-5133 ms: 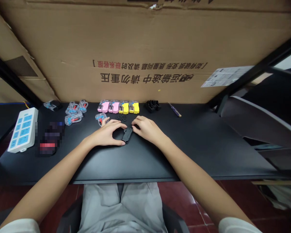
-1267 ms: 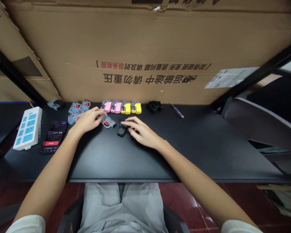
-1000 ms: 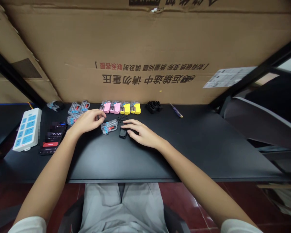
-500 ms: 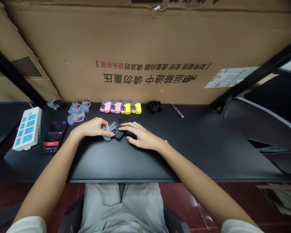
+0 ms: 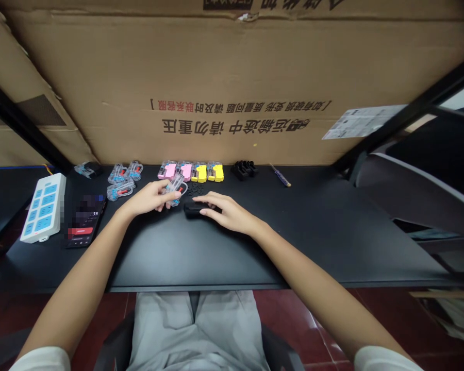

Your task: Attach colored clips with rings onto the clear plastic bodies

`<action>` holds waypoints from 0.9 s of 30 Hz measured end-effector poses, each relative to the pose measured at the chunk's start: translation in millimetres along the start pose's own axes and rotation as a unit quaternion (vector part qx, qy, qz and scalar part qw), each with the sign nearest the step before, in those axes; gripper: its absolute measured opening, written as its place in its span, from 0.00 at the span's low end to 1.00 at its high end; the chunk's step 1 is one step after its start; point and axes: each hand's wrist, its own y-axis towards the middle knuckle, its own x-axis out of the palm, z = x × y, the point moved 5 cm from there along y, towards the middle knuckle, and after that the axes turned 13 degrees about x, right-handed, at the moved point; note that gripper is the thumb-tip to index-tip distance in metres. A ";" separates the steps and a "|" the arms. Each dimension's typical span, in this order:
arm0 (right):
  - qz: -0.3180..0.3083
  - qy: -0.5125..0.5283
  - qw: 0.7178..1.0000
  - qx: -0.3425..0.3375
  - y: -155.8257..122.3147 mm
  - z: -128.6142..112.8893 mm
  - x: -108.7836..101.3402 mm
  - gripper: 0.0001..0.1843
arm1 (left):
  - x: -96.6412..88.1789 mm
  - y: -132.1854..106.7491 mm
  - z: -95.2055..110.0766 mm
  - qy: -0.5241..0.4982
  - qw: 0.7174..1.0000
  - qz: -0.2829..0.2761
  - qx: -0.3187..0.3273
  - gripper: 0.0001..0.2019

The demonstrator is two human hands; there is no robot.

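Observation:
My left hand (image 5: pixel 150 198) is closed on a clear plastic toy gun (image 5: pixel 176 182) with blue and red parts inside, held tilted just above the table. Beside it, a black plastic part (image 5: pixel 191 210) is gripped at its right end between the thumb and fingers of my right hand (image 5: pixel 234 214). The two pieces are apart. Small black rings (image 5: pixel 196 188) lie just beyond my hands. Behind them stand toy guns with pink covers (image 5: pixel 170 171) and yellow covers (image 5: pixel 217 173) in a row.
On the left lie several clear toy guns (image 5: pixel 120 190), a phone (image 5: pixel 85 221) and a white power strip (image 5: pixel 45 208). Black plastic pieces (image 5: pixel 244 170) and a screwdriver (image 5: pixel 280 176) lie at the back right. A cardboard sheet (image 5: pixel 232 62) walls off the black table's (image 5: pixel 255 263) rear.
The clear toy gun has been lifted away from the black part and turned more upright by my left hand. My right hand has closed around the black part, which has turned.

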 end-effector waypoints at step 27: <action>-0.050 0.459 0.862 0.209 11.6 19.2 26.2 0.16 | 50.9 16.1 6.1 -0.211 0.970 0.103 0.062 0.28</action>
